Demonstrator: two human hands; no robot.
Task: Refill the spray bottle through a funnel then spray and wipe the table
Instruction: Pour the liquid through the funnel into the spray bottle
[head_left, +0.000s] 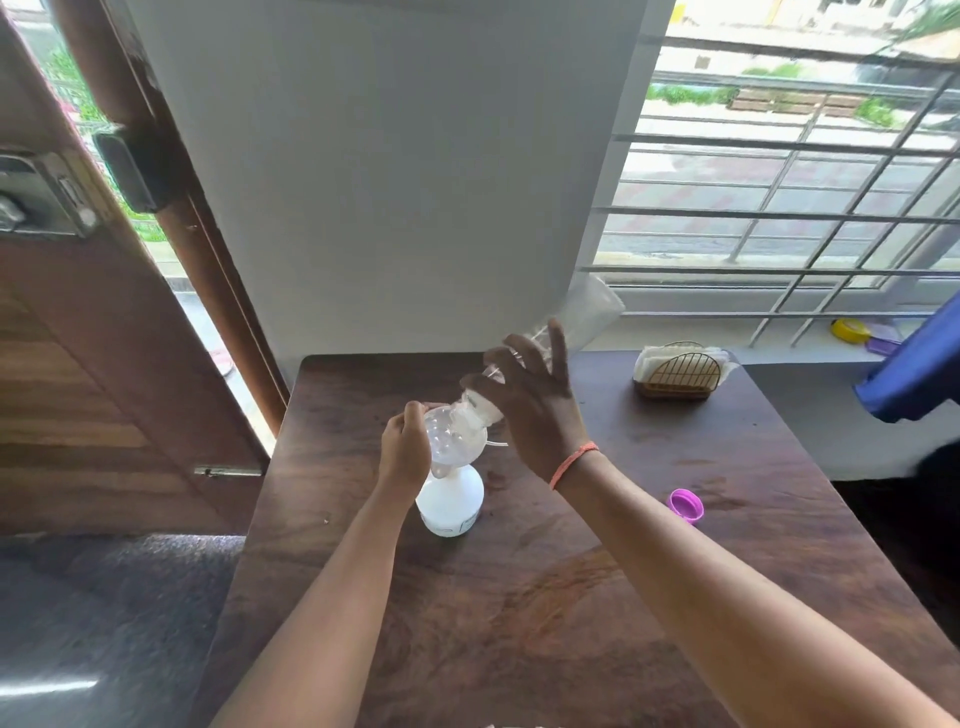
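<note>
A white spray bottle (451, 504) stands on the dark wooden table (519, 597) without its spray head. A clear funnel (447, 436) sits in its neck. My left hand (405, 452) grips the funnel's rim on the left side. My right hand (530, 400) holds a clear plastic water bottle (587, 312), tipped mouth-down into the funnel, base up to the right. Water is in the funnel. A thin white tube (496, 443) sticks out just right of the funnel; the spray head is hidden.
A purple bottle cap (685, 505) lies on the table to the right. A gold wire holder with napkins (681, 370) stands at the far right corner. A wooden door (104, 338) is left, a barred window (779, 208) right, blue cloth (914, 374) at the right edge.
</note>
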